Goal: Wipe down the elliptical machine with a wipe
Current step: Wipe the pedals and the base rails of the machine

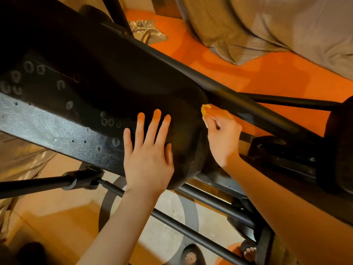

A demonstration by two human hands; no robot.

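Here, left hand (148,155) lies flat, fingers spread, on the elliptical (114,88); right hand (222,136) pinches the wipe (206,109).

Two hands work at one elliptical machine (99,77): the left hand (148,150) lies flat with five fingers spread on the black housing, the right hand (223,134) pinches a single orange wipe (206,111). Two feet in dark sandals (191,255) show at the bottom edge. One draped tan cloth (277,25) sits at upper right. About a dozen pale ring marks (28,66) dot the machine's dusty side, too faint for an exact count.
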